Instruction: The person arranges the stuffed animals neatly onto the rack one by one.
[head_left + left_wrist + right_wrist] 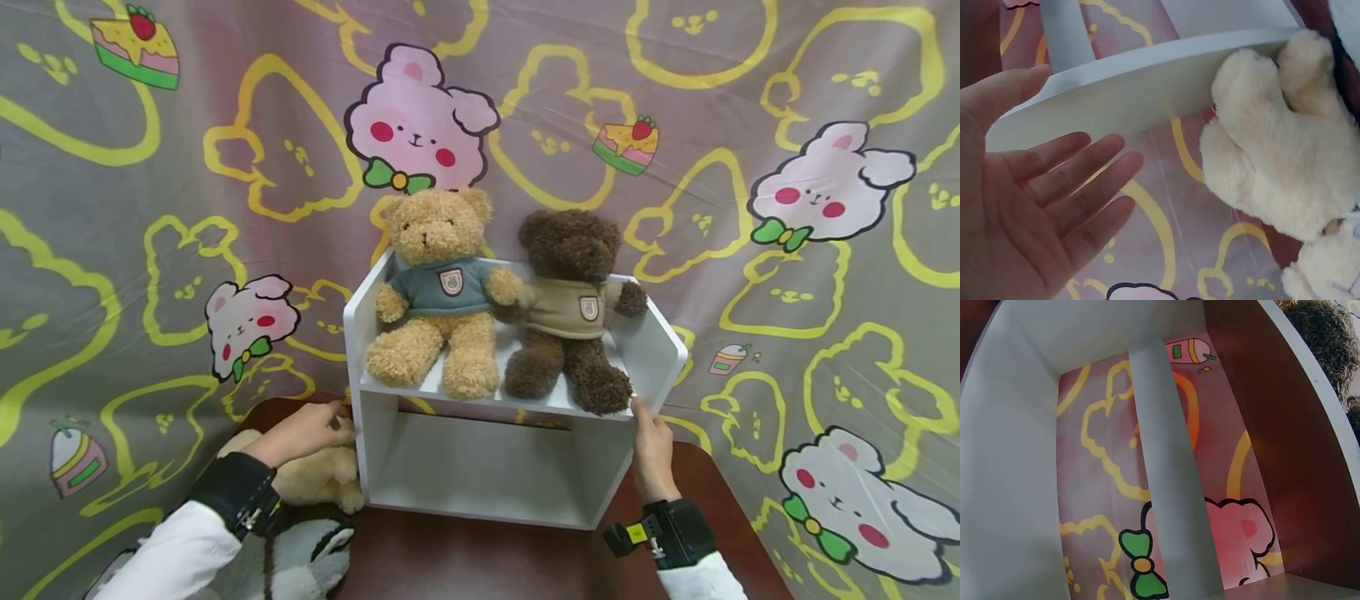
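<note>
A white two-tier shelf [480, 467] stands on the table. My left hand [318, 429] is at its left side panel; in the left wrist view the thumb meets the panel's front edge [1147, 59], while the other fingers spread loosely beside the outer face. At the right side panel [660, 358], my right hand [654, 454] holds the front edge just under the upper board, its far fingers hidden. A tan teddy bear [442, 292] in a blue sweater and a dark brown teddy bear [573, 308] in a beige sweater sit side by side on the upper tier.
Left of the shelf lies a cream plush animal [322, 475], with a grey-and-white plush [307, 554] nearer me. The brown table [465, 558] shows in front. A curtain with cartoon rabbits [420, 117] surrounds the back and sides.
</note>
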{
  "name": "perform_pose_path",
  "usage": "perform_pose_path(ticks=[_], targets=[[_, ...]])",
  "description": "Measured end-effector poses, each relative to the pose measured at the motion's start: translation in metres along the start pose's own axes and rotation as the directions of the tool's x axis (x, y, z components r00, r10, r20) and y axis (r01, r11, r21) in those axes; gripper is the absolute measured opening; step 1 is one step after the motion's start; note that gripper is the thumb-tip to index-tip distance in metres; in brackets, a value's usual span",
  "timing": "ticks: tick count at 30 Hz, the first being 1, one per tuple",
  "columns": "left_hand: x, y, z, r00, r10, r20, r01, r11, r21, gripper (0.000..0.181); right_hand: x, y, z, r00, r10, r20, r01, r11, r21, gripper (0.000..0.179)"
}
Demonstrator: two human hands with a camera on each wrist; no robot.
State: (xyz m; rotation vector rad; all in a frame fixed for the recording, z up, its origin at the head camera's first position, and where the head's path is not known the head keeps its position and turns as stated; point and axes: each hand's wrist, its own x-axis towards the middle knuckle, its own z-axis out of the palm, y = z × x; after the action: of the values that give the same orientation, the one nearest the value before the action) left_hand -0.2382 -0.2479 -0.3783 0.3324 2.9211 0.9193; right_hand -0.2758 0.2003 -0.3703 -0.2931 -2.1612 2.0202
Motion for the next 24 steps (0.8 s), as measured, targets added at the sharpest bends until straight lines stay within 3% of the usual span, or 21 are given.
perform_pose_path(ticks=[8,14,18,24], targets=[[-0.005,-0.002,0.002,0.993,-0.078,0.094,0.061,0.984,0.166,0.039,0.001,0.001,0.0,1.0,-0.013,-0.017,0.013,1.0,-0.006,0.072],[-0.014,-0.003,0.007,0.994,-0.076,0.079,0.048,0.951,0.305,0.038,0.001,0.002,0.001,1.0,-0.014,-0.002,0.014,1.0,-0.005,0.073],[-0.02,-0.001,0.009,0.994,-0.092,0.066,0.059,0.918,0.391,0.048,0.0,0.002,0.0,1.0,-0.012,0.005,0.012,1.0,-0.006,0.074],[-0.029,-0.004,0.018,0.996,-0.067,0.067,0.032,0.906,0.422,0.061,0.0,0.001,-0.001,1.0,-0.007,0.016,0.007,1.0,-0.001,0.073]])
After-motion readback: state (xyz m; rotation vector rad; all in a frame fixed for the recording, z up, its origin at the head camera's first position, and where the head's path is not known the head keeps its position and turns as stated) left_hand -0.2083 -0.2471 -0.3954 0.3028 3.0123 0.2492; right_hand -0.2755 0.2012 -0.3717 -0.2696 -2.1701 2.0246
